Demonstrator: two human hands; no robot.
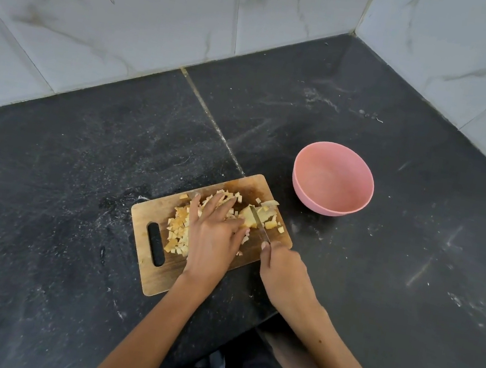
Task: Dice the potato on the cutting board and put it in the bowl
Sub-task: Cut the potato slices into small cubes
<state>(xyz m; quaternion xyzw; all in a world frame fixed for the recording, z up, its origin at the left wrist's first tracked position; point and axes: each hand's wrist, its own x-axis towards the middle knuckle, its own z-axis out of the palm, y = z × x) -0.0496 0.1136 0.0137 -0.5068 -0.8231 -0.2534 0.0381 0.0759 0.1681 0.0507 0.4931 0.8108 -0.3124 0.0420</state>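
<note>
A wooden cutting board (153, 278) with a slot handle lies on the dark counter. A pile of diced potato (178, 231) covers its left and far part. An uncut potato chunk (250, 217) sits near the board's right end. My left hand (214, 236) lies over the dice with fingers stretched out, its thumb against the chunk. My right hand (280, 272) grips a knife (260, 226) whose blade cuts down into the chunk. The pink bowl (333, 179) stands empty to the right, beyond the board.
The dark stone counter (77, 176) runs into a corner of white marble-tiled walls (136, 7). Its near edge drops away below my forearms. Pale smears and crumbs speckle the surface.
</note>
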